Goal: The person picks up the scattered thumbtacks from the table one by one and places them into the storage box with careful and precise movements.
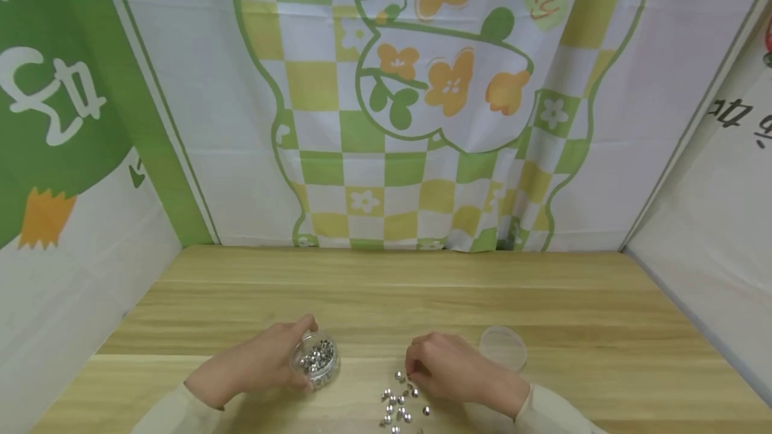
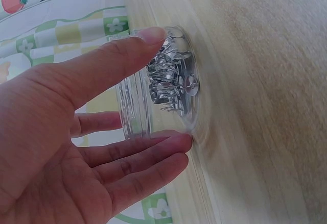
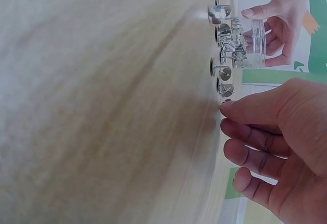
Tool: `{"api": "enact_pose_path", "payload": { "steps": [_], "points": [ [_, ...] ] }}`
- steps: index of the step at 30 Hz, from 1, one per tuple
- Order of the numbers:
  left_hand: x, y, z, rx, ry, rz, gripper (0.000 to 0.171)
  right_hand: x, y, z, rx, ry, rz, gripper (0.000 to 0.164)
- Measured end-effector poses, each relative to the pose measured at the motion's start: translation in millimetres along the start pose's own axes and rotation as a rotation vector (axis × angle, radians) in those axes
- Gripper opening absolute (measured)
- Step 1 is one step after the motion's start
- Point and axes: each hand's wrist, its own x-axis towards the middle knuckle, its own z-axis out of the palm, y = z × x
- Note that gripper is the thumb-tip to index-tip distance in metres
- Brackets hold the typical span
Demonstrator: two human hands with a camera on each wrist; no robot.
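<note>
My left hand (image 1: 271, 357) holds a clear round plastic jar (image 2: 135, 106) of silver thumbtacks (image 2: 171, 76) on the table. The thumb lies along one side of it and the fingers along the other. More thumbtacks (image 1: 401, 400) lie loose on the wood to the right of the jar. At their far right edge is my right hand (image 1: 443, 364), fingers bent and fingertips low by the table. In the right wrist view its thumb tip (image 3: 227, 105) is right beside the tacks; I cannot tell whether it pinches one.
A clear round lid (image 1: 503, 348) lies flat on the wooden table (image 1: 362, 293), just beyond my right hand. Printed cloth curtains (image 1: 386, 173) hang behind the table and at both sides.
</note>
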Motion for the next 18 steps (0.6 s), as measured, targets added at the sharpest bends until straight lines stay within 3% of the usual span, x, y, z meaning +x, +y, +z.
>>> {"api": "enact_pose_path", "payload": {
  "steps": [10,18],
  "points": [
    [2.0,0.8,-0.7,-0.002,-0.010,0.011,0.065,3.8,-1.3,-2.3,-0.030,0.044,-0.021,0.013],
    [0.8,0.4,-1.0,-0.021,-0.019,-0.007,0.067,28.1,-15.6,-8.1,-0.067,0.029,-0.014,0.005]
  ]
}}
